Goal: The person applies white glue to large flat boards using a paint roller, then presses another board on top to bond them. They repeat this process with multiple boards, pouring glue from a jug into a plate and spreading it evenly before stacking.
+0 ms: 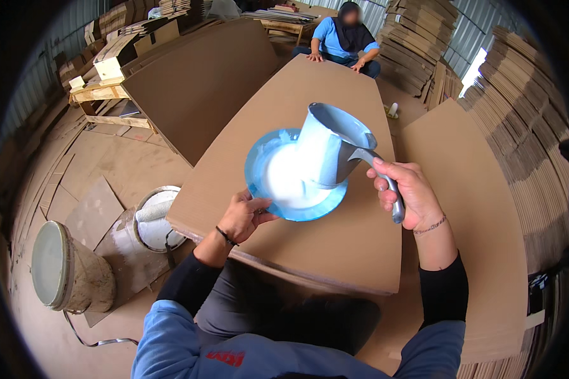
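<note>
Above the cardboard (354, 252), the left hand (241, 218) grips a blue bowl (254, 163) with white contents (283, 175); the right hand (412, 192) clasps a mug (327, 151) by its handle (367, 155), over the bowl. A level bowl directly beneath should best catch drips.

one blue bowl (255, 165), one handled pitcher (325, 148); two buckets (85, 278), one white roller (153, 211), one seated co-worker (346, 43)

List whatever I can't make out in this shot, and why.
All in the head view:
Part of the blue bowl's inside: hidden by the pitcher.
The pitcher's inner bottom: hidden by its near wall.
Some finger ends of the left hand: under the bowl.
Co-worker's lower legs: behind the cardboard sheets.
Right-side cardboard stack: cut off by the dark lens rim.
</note>
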Motion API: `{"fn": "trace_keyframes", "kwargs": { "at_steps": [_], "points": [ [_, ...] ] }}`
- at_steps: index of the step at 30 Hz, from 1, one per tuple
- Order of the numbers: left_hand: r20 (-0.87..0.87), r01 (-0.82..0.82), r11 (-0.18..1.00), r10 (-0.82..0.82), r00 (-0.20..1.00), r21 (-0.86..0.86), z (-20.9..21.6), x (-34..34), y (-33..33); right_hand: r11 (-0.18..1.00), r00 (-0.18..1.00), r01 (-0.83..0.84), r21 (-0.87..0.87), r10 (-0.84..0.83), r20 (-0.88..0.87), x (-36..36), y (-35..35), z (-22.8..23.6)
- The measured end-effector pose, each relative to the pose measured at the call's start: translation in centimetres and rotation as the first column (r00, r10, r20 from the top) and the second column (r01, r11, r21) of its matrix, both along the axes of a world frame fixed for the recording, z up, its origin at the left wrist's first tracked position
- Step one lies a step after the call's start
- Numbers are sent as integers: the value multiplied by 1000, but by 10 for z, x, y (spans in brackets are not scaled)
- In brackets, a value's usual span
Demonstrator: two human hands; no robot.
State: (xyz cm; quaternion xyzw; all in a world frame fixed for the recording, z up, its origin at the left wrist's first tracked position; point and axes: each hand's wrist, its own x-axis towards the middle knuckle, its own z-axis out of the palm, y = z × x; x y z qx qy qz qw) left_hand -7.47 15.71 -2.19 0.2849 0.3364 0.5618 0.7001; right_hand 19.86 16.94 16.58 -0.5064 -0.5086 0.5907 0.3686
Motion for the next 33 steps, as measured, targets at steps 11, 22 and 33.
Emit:
{"fn": "trace_keyframes", "kwargs": {
  "at_steps": [11, 22, 33],
  "points": [
    [-70, -190, 976, 183, 981, -107, -32, -51, 2, 969, 916, 199, 144, -236, 324, -16, 193, -30],
    [-151, -150, 988, 142, 978, -42, -40, -54, -5, 804, 106, 57, 592, -594, 797, -49, 432, -104],
    [-208, -198, 980, 201, 957, 34, -41, -52, 0, 820, 246, 77, 567, -567, 786, -44, 420, -114]
  ]
}}
